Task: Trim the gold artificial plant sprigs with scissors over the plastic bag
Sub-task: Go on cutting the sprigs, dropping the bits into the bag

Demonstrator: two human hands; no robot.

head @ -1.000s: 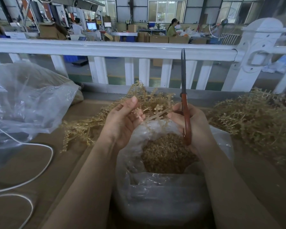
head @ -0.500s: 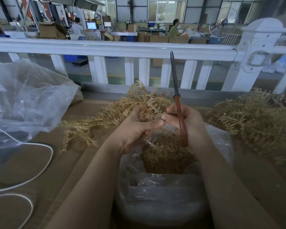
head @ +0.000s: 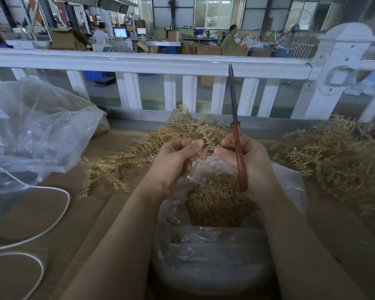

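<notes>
change: half a second back the left hand thumb lay across toward the right hand; now they've pulled slightly apart and the sprig stems show between them
scissors: blades together, pointing up, less tilted than before
left hand: fingers curled, pinching the sprig
right hand: wrapped round the red scissor handles, fingertips also on the sprig
plastic bag: right under both hands, gold trimmings inside
hard to see: exactly where the sprig ends, stems are pale and blurry
around: gold piles on the bench left and right, a second clear bag, white cable, white railing behind
</notes>
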